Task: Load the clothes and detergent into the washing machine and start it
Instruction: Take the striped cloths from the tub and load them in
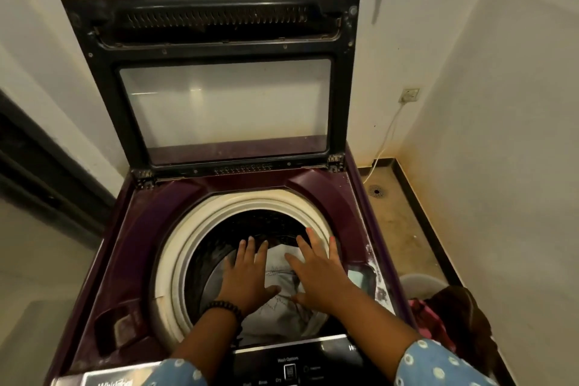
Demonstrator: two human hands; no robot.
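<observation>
Utility corner, white walls, tiled floor. Top-loading washing machine (131,244), maroon body, glass lid (224,110) raised against the wall. Pale grey garment (279,273) lies in the drum (200,247), bunched near the front. Left hand (247,276) and right hand (316,273) are spread flat, fingers straight, and pressed onto the cloth. Garment is judged soft, light, limp; best gathered by a bunched fold. Laundry basket (416,282) with further clothes (438,320) is seen beside the machine; no detergent is seen.
</observation>
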